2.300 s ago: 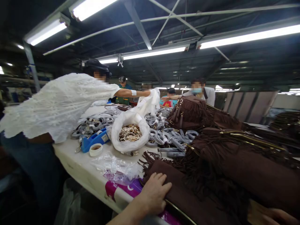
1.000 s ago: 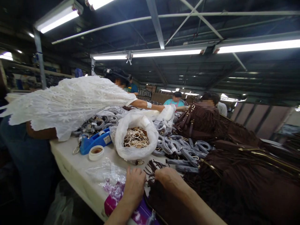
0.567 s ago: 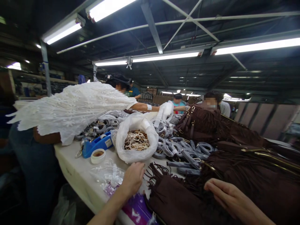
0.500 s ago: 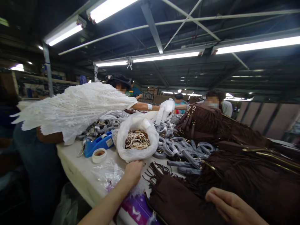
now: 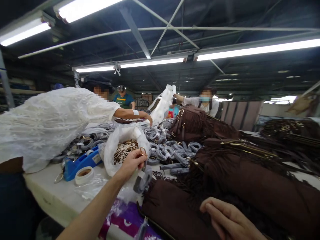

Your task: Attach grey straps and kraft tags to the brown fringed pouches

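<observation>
In the head view, my left hand (image 5: 132,164) is pinching the metal clip (image 5: 143,152) of a grey-wrapped strap (image 5: 143,180), fingers clamped on the clip, and the coiled part is hanging below them. The strap is hanging off the counter (image 5: 46,190), in front of the right side of the sack (image 5: 109,156) of cords (image 5: 122,150) and just beside the fringe (image 5: 158,174) of the near brown bag (image 5: 175,203). My right hand (image 5: 226,215) is hovering at that bag's right, fingers lightly together with nothing visible in them; I cannot tell whether they are touching the brown material.

As I judge it, gripping the metal rather than the wrapping is working well, since the wrapping could slip or tear. With the weight swinging from one small point, I am wanting a firm pinch and a slow, level wrist, and a palm under the coil if it is starting to twist. I am treating the soft sack rim and the loose fringe as the likely snags, so a little height and a path clear of both is the safer way. The other straps (image 5: 172,154) are lying close behind, easily hooked by a dangling clip.
</observation>
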`<action>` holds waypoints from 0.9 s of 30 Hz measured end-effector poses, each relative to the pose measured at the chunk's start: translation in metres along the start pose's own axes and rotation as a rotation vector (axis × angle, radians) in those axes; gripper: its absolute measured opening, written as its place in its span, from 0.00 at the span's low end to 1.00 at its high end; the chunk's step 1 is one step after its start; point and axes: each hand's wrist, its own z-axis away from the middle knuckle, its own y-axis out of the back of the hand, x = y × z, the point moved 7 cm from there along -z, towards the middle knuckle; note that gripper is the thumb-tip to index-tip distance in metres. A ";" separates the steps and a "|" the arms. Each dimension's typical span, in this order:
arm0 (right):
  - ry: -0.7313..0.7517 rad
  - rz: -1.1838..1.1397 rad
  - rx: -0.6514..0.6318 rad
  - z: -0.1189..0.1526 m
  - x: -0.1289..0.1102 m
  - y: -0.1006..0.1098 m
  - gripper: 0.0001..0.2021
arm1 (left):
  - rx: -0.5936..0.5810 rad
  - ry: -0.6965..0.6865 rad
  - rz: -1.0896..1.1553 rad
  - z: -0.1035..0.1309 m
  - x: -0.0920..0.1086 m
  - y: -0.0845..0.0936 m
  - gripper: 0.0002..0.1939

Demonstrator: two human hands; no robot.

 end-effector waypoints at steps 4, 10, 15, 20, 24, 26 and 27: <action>-0.034 -0.080 0.033 0.019 0.002 -0.003 0.28 | -0.184 -0.007 0.122 0.024 0.015 -0.074 0.10; -0.118 -0.193 0.060 0.056 0.042 -0.001 0.30 | -0.024 -0.078 -0.044 0.008 0.013 -0.135 0.05; -0.140 -0.290 0.088 0.082 0.077 0.001 0.33 | -0.008 -0.144 -0.127 -0.033 0.018 -0.156 0.10; -0.129 -0.353 0.120 0.093 0.094 -0.003 0.34 | -0.071 -0.321 -0.104 0.007 0.044 -0.165 0.23; -0.144 -0.362 0.132 0.089 0.100 -0.010 0.34 | -0.225 -0.245 -0.006 0.061 0.046 -0.172 0.21; -0.161 -0.353 0.114 0.086 0.104 -0.016 0.34 | -0.374 -0.001 0.190 0.081 0.029 -0.188 0.25; -0.168 -0.340 0.103 0.085 0.105 -0.019 0.34 | -0.438 0.106 0.299 0.089 0.022 -0.198 0.25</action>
